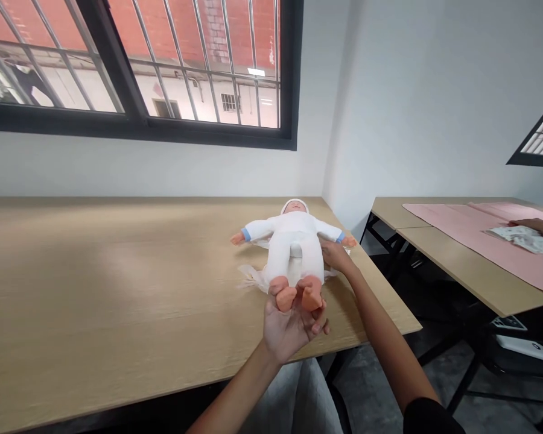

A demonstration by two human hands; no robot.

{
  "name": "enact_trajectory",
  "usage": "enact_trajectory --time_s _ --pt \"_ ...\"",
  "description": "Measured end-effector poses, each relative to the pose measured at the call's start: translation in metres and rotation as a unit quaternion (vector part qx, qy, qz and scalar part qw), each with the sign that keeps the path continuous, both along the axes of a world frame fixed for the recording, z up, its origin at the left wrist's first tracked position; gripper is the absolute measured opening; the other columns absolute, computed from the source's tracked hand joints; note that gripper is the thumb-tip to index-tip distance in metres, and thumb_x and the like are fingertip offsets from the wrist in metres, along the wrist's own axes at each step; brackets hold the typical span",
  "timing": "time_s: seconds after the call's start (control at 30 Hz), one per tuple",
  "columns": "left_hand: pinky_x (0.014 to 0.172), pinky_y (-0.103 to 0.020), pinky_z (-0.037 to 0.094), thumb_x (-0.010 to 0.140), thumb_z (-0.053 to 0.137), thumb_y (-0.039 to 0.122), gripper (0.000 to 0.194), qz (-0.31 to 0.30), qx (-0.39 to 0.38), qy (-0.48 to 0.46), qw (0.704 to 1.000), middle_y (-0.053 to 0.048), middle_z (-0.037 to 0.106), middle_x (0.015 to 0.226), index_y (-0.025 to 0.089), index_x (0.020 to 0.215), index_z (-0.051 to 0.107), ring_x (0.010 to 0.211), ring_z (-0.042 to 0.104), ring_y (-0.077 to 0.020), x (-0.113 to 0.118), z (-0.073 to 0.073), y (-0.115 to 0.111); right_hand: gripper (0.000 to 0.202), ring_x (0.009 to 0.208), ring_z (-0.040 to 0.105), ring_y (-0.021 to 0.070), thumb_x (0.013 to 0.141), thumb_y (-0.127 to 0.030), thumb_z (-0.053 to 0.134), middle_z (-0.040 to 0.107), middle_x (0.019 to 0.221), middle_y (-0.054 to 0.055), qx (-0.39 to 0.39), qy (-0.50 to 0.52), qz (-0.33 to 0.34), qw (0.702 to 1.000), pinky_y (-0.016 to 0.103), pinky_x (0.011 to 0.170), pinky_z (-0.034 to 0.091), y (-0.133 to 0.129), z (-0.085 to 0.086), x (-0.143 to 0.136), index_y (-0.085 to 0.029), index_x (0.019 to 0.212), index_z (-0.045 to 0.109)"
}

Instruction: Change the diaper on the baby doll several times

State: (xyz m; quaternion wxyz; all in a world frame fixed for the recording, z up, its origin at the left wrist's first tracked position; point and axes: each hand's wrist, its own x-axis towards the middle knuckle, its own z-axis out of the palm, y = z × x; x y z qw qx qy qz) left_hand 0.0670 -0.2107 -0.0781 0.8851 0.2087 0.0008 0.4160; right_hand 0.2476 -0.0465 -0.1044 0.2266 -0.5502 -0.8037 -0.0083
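A baby doll [295, 224] in a white suit with blue cuffs lies on its back on the wooden table, its arms spread and its head toward the wall. My left hand [289, 330], palm up, is closed around the doll's feet and holds the legs up a little. At the doll's right-side hip in the picture, my right hand [337, 256] reaches in low against its body, its fingertips hidden behind the doll. Under the doll lies a thin whitish cloth or sheet [253, 276], its edges sticking out on both sides; its kind is unclear.
The wooden table [117, 289] stretches left below a barred window [199, 66]. At right, past a gap, another table [443, 253] bears a pink cloth [461, 232]. There another person's hand [531, 224] touches a patterned white cloth [525, 238]. A white device [522, 347] lies on a chair.
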Motion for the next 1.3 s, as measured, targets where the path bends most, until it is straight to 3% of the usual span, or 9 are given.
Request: enact_trajectory --time_s 0.13,0.33,0.7,0.87,1.07,1.2,1.3 --pt "0.065 -0.037 0.037 0.082 0.042 0.047 0.034 0.009 -0.006 0.009 1.000 -0.008 0.062 0.084 0.023 0.082 0.066 0.053 0.050 -0.0187 -0.004 -0.008 -0.002 0.031 0.084 0.061 0.0220 0.086 -0.013 0.041 0.070 0.092 0.012 -0.032 -0.020 -0.002 0.999 0.030 0.074 0.043 0.002 0.000 0.001 -0.013 0.088 0.071" --pt "0.064 -0.037 0.037 0.083 0.043 0.048 0.035 0.009 -0.003 0.019 1.000 -0.009 0.060 0.083 0.022 0.084 0.066 0.055 0.051 -0.0190 -0.004 -0.025 -0.006 0.031 0.074 0.060 0.0192 0.084 -0.008 0.039 0.069 0.083 0.013 -0.034 -0.031 -0.019 0.999 0.028 0.064 0.037 0.001 0.001 0.001 -0.010 0.079 0.070" --pt "0.069 -0.034 0.039 0.082 0.047 0.051 0.037 -0.007 -0.022 -0.020 1.000 -0.008 0.063 0.089 0.023 0.090 0.069 0.064 0.053 -0.0175 -0.008 -0.021 0.005 0.028 0.078 0.060 0.0220 0.084 -0.014 0.042 0.071 0.085 0.011 -0.043 -0.057 -0.030 0.997 0.028 0.069 0.037 0.004 -0.001 0.001 -0.014 0.079 0.070" --pt "0.078 -0.039 0.042 0.083 0.046 0.054 0.044 0.005 -0.074 0.008 0.997 -0.012 0.063 0.103 0.019 0.099 0.067 0.087 0.059 -0.0243 -0.017 -0.038 -0.002 0.031 0.083 0.061 0.0229 0.086 -0.016 0.039 0.070 0.090 0.011 -0.051 -0.064 -0.036 0.996 0.029 0.070 0.037 0.003 0.001 0.002 -0.013 0.083 0.070" --pt "0.093 -0.045 0.039 0.085 0.038 0.063 0.056 0.030 -0.130 0.015 0.991 -0.013 0.059 0.120 0.022 0.117 0.060 0.109 0.056 -0.0274 -0.027 -0.060 -0.015 0.029 0.091 0.061 0.0242 0.088 -0.019 0.040 0.070 0.096 0.011 -0.054 -0.069 -0.049 0.995 0.029 0.075 0.037 0.006 -0.002 0.002 -0.015 0.087 0.069" --pt "0.094 -0.045 0.039 0.086 0.034 0.066 0.061 0.043 -0.125 0.030 0.991 -0.014 0.056 0.128 0.023 0.123 0.056 0.115 0.054 -0.0286 -0.028 -0.064 -0.020 0.030 0.089 0.062 0.0244 0.089 -0.022 0.040 0.070 0.091 0.011 -0.050 -0.065 -0.066 0.994 0.030 0.076 0.036 0.006 -0.001 0.001 -0.016 0.082 0.068" --pt "0.094 -0.044 0.039 0.083 0.034 0.070 0.065 0.041 -0.103 0.052 0.992 -0.014 0.055 0.130 0.024 0.124 0.055 0.119 0.052 -0.0292 -0.027 -0.059 -0.033 0.026 0.091 0.061 0.0233 0.089 -0.023 0.041 0.070 0.094 0.010 -0.039 -0.049 -0.085 0.994 0.030 0.079 0.036 0.006 0.000 0.002 -0.017 0.089 0.067"
